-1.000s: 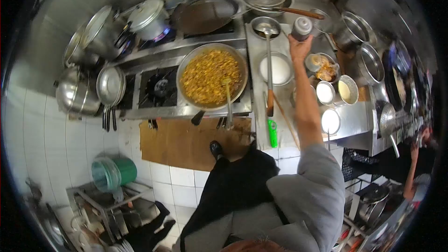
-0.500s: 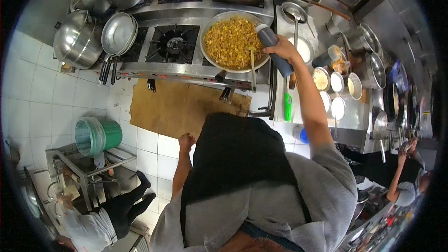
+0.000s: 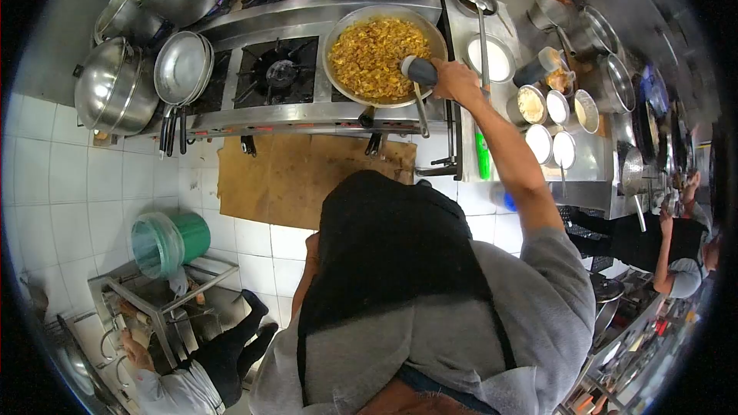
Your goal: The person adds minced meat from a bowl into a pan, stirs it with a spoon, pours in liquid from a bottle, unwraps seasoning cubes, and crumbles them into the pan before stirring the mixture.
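My right hand (image 3: 458,81) is closed around a dark bottle (image 3: 423,71) with a pale top, tilted over the right side of a wide pan (image 3: 334,86). A yellow-brown chopped food mixture (image 3: 373,54) fills the pan. Close to the bottle, a spoon or spatula (image 3: 422,111) leans over the rim with its handle toward me. Low beside my black apron is my left hand (image 3: 312,243), mostly hidden, so its fingers do not show.
An unlit burner (image 3: 278,73) lies left of the pan, beside stacked frying pans (image 3: 183,69). Tubs of white stuff (image 3: 538,144) and a ladle (image 3: 483,38) crowd the right counter. A green bucket (image 3: 188,237) stands at left. One person works lower left, another far right.
My right hand has tipped the bottle and brought its pale top down over the food. My left hand has slipped mostly behind the apron. The whole view has shifted slightly.
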A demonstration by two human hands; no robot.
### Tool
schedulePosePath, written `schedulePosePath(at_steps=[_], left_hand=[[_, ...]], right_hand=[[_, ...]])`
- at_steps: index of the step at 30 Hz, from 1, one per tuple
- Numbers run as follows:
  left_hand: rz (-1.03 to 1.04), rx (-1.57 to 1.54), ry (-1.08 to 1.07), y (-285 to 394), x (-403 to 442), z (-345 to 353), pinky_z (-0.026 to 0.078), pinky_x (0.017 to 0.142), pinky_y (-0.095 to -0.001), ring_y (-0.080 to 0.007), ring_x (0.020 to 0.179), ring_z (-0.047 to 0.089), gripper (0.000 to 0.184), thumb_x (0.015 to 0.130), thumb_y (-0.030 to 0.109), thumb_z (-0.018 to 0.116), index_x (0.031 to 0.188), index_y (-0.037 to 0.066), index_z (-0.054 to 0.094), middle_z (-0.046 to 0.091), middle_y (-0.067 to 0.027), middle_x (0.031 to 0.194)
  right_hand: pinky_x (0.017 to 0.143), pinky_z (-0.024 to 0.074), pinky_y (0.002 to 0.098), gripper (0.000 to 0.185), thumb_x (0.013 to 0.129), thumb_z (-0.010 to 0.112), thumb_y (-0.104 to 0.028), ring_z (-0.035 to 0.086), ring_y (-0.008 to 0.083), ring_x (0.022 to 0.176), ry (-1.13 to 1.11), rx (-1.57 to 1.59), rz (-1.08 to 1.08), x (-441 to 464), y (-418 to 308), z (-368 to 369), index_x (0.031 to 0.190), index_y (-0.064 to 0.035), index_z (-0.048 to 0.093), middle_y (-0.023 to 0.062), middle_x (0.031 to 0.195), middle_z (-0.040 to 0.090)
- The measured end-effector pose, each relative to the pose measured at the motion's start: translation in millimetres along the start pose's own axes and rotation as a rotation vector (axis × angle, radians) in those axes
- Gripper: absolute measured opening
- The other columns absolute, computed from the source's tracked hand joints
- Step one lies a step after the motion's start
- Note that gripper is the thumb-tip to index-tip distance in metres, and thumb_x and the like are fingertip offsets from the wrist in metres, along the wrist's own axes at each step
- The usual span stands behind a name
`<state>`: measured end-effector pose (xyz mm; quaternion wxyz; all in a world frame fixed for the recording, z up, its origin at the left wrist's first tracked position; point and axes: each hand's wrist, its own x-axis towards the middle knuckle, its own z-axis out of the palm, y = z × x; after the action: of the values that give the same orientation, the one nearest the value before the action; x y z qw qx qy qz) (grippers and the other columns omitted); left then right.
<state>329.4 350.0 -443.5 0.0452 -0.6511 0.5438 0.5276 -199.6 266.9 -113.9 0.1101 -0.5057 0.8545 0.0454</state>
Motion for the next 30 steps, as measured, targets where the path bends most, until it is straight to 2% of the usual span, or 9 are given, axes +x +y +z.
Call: schedulePosePath(at_steps=[1,8,12,14,17,21,24,27,30], left_hand=[[-0.011,-0.005,-0.004,-3.3,-2.0,1.6,0.046,0.073,-0.0298,-0.0233,0.084,0.061,0.028,0.085,0.012,0.049,0.103,-0.006,0.062,0.064,-0.0188,0.096],[-0.034,-0.012,-0.016,-6.1,-0.9,-0.6,0.047,0.073,-0.0301,-0.0232,0.084,0.061,0.029,0.085,0.013,0.050,0.103,-0.005,0.062,0.064,-0.0187,0.095],[-0.009,-0.012,-0.018,7.8,11.3,-2.2,0.047,0.073,-0.0302,-0.0231,0.083,0.061,0.029,0.085,0.014,0.050,0.103,-0.005,0.062,0.064,-0.0186,0.095],[0.007,-0.020,-0.023,16.8,17.5,-1.5,0.047,0.073,-0.0303,-0.0231,0.083,0.061,0.029,0.085,0.014,0.050,0.103,-0.005,0.062,0.064,-0.0185,0.095],[0.019,-0.037,-0.019,28.1,22.4,-2.7,0.047,0.073,-0.0304,-0.0231,0.083,0.062,0.029,0.085,0.015,0.050,0.103,-0.005,0.062,0.064,-0.0185,0.095],[0.014,-0.057,-0.019,37.2,24.5,-5.1,0.047,0.072,-0.0306,-0.0230,0.083,0.062,0.029,0.085,0.015,0.050,0.103,-0.005,0.062,0.064,-0.0184,0.094],[0.009,-0.048,-0.018,35.4,21.5,-7.9,0.047,0.072,-0.0307,-0.0230,0.082,0.062,0.029,0.085,0.015,0.050,0.103,-0.005,0.062,0.065,-0.0183,0.094],[-0.004,-0.041,-0.021,29.7,17.9,-7.6,0.047,0.072,-0.0308,-0.0229,0.082,0.062,0.029,0.085,0.016,0.050,0.103,-0.005,0.062,0.065,-0.0183,0.094],[-0.013,-0.032,-0.018,20.5,16.0,-6.2,0.047,0.072,-0.0309,-0.0229,0.082,0.062,0.030,0.085,0.016,0.050,0.103,-0.005,0.062,0.065,-0.0182,0.094]], right_hand=[[0.073,0.0518,0.0400,0.041,0.069,0.064,-0.016,0.063,0.0305,0.090,0.062,0.025,0.032,-4.9,2.7,-1.1,0.109,-0.0108,0.056,0.0126,0.094,0.064],[0.074,0.0518,0.0395,0.050,0.070,0.064,-0.013,0.063,0.0296,0.091,-0.010,-0.068,0.093,-25.8,17.8,-8.4,0.118,-0.0211,0.051,0.0113,0.094,0.064],[0.075,0.0517,0.0392,0.050,0.071,0.063,-0.012,0.062,0.0292,0.093,-0.079,-0.046,0.004,-34.5,32.8,-17.8,0.120,-0.0207,0.051,0.0114,0.097,0.064],[0.078,0.0510,0.0385,0.050,0.072,0.062,-0.012,0.062,0.0286,0.094,-0.043,-0.097,0.175,-30.9,37.1,-17.9,0.120,-0.0212,0.053,0.0114,0.100,0.064],[0.080,0.0500,0.0385,0.051,0.072,0.062,-0.012,0.062,0.0277,0.095,-0.045,-0.091,0.116,-32.4,43.1,-20.1,0.121,-0.0227,0.053,0.0112,0.102,0.063],[0.081,0.0497,0.0391,0.052,0.071,0.063,-0.013,0.062,0.0275,0.095,0.024,-0.056,0.201,-20.6,45.4,-17.9,0.121,-0.0229,0.053,0.0116,0.101,0.064],[0.077,0.0510,0.0395,0.049,0.071,0.063,-0.013,0.063,0.0282,0.092,-0.006,0.037,0.044,-28.6,34.5,-28.6,0.118,-0.0220,0.054,0.0114,0.096,0.064],[0.073,0.0514,0.0428,0.055,0.067,0.064,-0.011,0.063,0.0310,0.090,0.028,0.034,0.116,-6.3,26.2,-16.0,0.120,-0.0214,0.052,0.0132,0.095,0.065],[0.073,0.0515,0.0425,0.054,0.066,0.064,-0.011,0.063,0.0309,0.089,-0.055,0.062,0.024,-14.4,16.4,-24.5,0.118,-0.0222,0.053,0.0129,0.093,0.065]])
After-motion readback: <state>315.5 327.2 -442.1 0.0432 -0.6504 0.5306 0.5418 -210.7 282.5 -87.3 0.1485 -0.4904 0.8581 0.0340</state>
